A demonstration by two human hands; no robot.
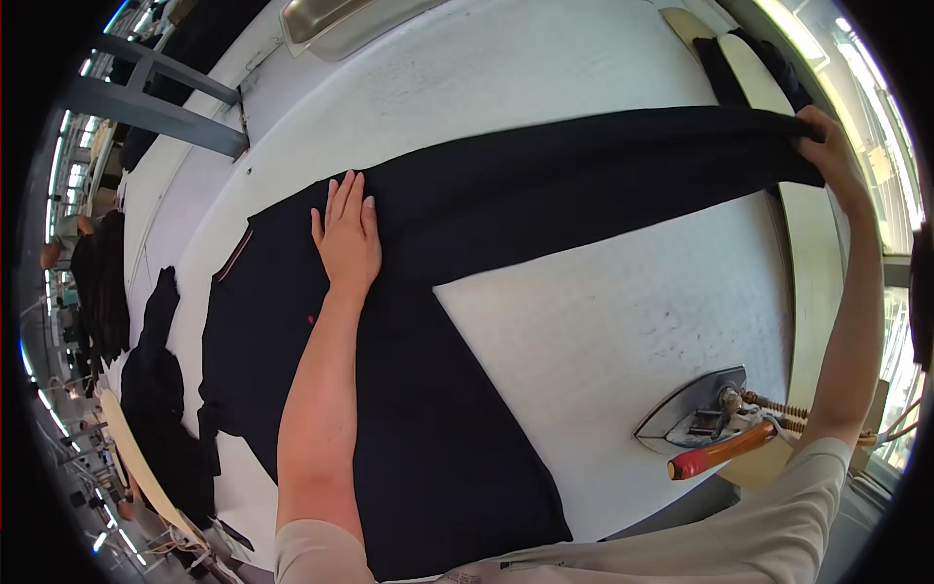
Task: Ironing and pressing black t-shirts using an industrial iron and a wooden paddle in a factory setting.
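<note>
A dark navy long-sleeved top (418,389) lies spread on a white padded table (623,321), its neckline toward the left. One sleeve stretches across to the right. Flat on the cloth near the shoulder rests my left hand (348,243), fingers extended and holding nothing. At the far right, the cuff end of the sleeve is gripped in my right hand (827,146), with the fingers partly hidden by cloth. An iron (696,414) with a wooden, red-tipped handle stands on the table below the sleeve, nearer my right forearm.
A metal tray (341,24) sits at the far edge. Grey metal bars (165,117) reach in from the upper left. More dark garments (161,409) lie along the left side. Hoses (778,409) run from the iron toward the right. A pale board (812,282) borders the table's right side.
</note>
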